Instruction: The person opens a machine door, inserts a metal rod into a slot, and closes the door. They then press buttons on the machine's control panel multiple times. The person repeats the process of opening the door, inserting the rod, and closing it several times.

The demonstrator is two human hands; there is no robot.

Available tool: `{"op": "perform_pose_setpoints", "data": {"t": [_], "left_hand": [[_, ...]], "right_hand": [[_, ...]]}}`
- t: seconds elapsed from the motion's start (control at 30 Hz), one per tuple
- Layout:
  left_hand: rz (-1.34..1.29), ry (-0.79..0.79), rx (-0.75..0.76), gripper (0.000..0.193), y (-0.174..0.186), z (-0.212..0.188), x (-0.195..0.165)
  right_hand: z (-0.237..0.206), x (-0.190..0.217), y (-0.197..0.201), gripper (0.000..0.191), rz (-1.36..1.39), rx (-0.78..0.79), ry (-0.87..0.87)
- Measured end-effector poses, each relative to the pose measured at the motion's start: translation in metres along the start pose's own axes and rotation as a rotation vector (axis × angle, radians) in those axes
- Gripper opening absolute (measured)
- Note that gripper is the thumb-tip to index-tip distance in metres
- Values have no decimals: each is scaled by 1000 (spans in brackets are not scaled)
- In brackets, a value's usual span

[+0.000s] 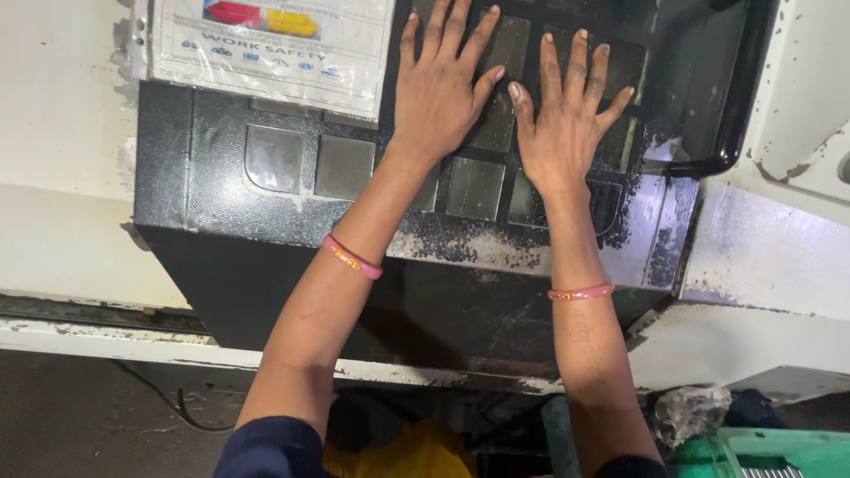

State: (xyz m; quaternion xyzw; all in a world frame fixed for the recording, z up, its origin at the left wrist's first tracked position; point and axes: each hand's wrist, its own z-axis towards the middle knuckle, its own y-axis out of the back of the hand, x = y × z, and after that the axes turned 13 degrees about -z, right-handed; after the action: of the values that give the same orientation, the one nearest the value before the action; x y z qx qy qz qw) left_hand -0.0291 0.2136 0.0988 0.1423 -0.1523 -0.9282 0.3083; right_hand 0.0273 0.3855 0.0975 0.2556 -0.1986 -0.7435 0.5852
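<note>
Where the head view looks down, both hands pressed flat on a black machine door, side by side and thumbs nearly touching. Left hand open, fingers spread wide, palm down over the worn square panels; nothing gripped. Right hand likewise open and splayed, lying just beside it on the dark window area. Pink bangle on the left wrist, another on the right. Up and left of the left hand, a laminated safety sheet taped to the door. Right of the right hand, a black handle. Below the right forearm, perhaps a green crate, only partly seen.
</note>
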Motion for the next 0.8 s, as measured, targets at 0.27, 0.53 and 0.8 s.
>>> {"op": "perform_pose_setpoints", "data": {"t": [0.27, 0.53, 0.8], "left_hand": [[30, -12, -14, 60, -1, -1, 1], [31, 11, 14, 59, 0, -1, 0], [5, 15, 4, 59, 2, -1, -1]], "right_hand": [[1, -1, -3, 64, 0, -8, 4], [1, -2, -5, 64, -5, -7, 0], [0, -2, -5, 63, -27, -17, 9]]}}
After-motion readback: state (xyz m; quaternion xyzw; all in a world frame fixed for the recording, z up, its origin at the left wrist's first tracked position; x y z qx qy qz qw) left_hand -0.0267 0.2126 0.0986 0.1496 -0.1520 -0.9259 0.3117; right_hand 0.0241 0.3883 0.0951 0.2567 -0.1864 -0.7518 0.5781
